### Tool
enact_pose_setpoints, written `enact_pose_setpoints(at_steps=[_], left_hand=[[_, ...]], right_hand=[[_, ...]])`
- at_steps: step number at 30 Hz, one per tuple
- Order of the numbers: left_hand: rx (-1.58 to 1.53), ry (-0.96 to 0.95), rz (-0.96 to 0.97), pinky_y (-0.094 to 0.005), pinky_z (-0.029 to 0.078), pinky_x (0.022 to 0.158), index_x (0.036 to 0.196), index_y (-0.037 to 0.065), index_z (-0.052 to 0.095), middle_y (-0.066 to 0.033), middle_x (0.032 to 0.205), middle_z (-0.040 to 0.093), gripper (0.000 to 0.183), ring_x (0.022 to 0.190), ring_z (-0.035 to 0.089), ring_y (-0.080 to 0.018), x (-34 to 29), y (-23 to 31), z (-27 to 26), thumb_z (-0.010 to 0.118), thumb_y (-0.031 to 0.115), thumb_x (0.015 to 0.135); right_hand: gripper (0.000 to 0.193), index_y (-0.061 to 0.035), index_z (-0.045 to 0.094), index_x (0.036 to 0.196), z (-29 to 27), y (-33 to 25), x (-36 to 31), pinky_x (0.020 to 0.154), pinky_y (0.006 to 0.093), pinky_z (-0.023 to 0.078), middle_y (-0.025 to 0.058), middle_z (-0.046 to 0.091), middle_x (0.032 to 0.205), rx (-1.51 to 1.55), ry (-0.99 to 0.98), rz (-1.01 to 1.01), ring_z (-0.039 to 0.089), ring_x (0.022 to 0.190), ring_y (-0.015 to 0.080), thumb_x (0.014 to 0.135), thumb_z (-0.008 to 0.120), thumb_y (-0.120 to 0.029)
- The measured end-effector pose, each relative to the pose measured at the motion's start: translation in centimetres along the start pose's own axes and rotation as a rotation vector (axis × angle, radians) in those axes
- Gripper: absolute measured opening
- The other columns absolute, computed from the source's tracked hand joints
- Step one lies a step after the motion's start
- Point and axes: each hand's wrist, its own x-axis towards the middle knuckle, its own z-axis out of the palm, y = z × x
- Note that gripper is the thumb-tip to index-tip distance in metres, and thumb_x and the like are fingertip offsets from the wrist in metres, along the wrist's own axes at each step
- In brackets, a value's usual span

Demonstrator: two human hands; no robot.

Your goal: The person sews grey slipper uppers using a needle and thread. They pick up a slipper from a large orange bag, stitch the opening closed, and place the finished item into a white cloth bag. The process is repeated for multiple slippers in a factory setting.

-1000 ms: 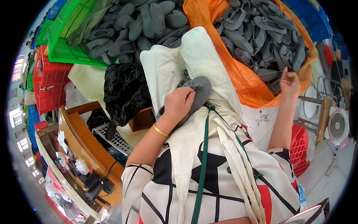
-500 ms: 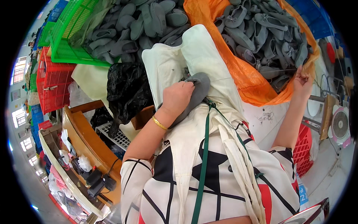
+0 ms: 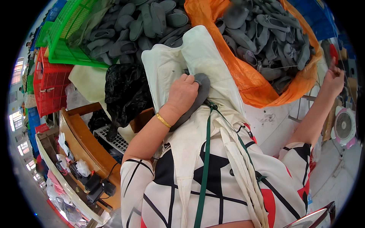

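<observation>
A grey slipper-like shoe (image 3: 204, 86) lies sole-side along my lap, on the off-white apron (image 3: 213, 57). My left hand (image 3: 182, 93) is closed around its upper edge and presses it down; the fingers hide part of the opening. Far out to the right, beyond the orange sack, my right hand (image 3: 334, 80) is raised with the fingers pinched together. A thin thread (image 3: 285, 67), only faintly visible, runs across from the shoe's side toward that hand. Whether a needle is in the pinch is too small to tell.
Grey shoes (image 3: 146, 22) fill a green crate (image 3: 81, 57) ahead on the left. More lie in an orange sack (image 3: 254, 91) ahead on the right. Left are a black plastic bag (image 3: 125, 91), a red crate (image 3: 51, 85) and a wooden drawer unit (image 3: 89, 144); right, a small fan (image 3: 345, 123).
My right hand has swung farther out to the right, away from the shoe and past the sack's edge. My left hand keeps its hold on the shoe in nearly the same spot.
</observation>
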Motion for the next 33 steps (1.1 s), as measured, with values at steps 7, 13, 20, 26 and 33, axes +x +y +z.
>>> enact_pose_setpoints(at_steps=[7, 13, 20, 26, 33], left_hand=[[-0.396, 0.0, -0.351, -0.0333, 0.05, 0.066, 0.083, 0.005, 0.069, -0.0079, 0.084, 0.062, 0.007, 0.075, 0.061, -0.0251, -1.0, -0.4, -0.2, 0.069, 0.012, 0.082], [-0.813, -0.017, -0.576, -0.0303, 0.047, 0.066, 0.084, 0.001, 0.069, -0.0062, 0.082, 0.062, 0.015, 0.072, 0.06, -0.0189, -1.9, -2.4, 1.0, 0.07, 0.016, 0.085], [-0.992, -0.033, -0.706, -0.0263, 0.045, 0.068, 0.086, -0.002, 0.07, -0.0035, 0.082, 0.062, 0.016, 0.073, 0.057, -0.0116, -2.2, -3.2, 1.9, 0.072, 0.013, 0.085], [-1.197, -0.055, -0.918, -0.023, 0.045, 0.066, 0.082, -0.001, 0.071, 0.0019, 0.078, 0.065, 0.014, 0.071, 0.055, -0.0059, -2.2, -3.3, 1.6, 0.074, 0.013, 0.084], [-1.268, -0.056, -0.933, -0.0217, 0.043, 0.063, 0.083, -0.001, 0.072, 0.003, 0.074, 0.065, 0.014, 0.068, 0.053, -0.0043, -2.0, -3.1, 1.2, 0.073, 0.013, 0.083]], right_hand=[[0.012, 0.0006, 0.063, 0.1, 2.0, 7.1, -11.6, 0.085, 0.0289, 0.053, 0.0108, 0.067, 0.095, -0.495, -0.532, 0.064, 0.066, 0.09, 0.0173, 0.099, 0.056, -0.009], [0.008, -0.0037, 0.064, 0.095, 6.0, 10.8, -28.1, 0.074, 0.0325, 0.052, 0.0097, 0.062, 0.091, -0.988, -1.562, 0.001, 0.064, 0.087, 0.0222, 0.088, 0.063, -0.006], [0.007, -0.0059, 0.06, 0.083, 7.2, 13.5, -33.6, 0.07, 0.0405, 0.052, 0.0101, 0.059, 0.086, -1.176, -1.936, -0.324, 0.063, 0.092, 0.0301, 0.083, 0.063, -0.012], [0.028, -0.0057, 0.063, 0.087, 8.1, 9.7, -34.1, 0.067, 0.0431, 0.052, 0.0135, 0.065, 0.08, -1.301, -1.71, -0.172, 0.067, 0.082, 0.0327, 0.085, 0.068, -0.033], [0.037, -0.0022, 0.066, 0.094, 6.1, 10.8, -34.6, 0.075, 0.0457, 0.05, 0.0187, 0.068, 0.086, -1.428, -2.101, 0.469, 0.065, 0.085, 0.0362, 0.083, 0.07, -0.037]])
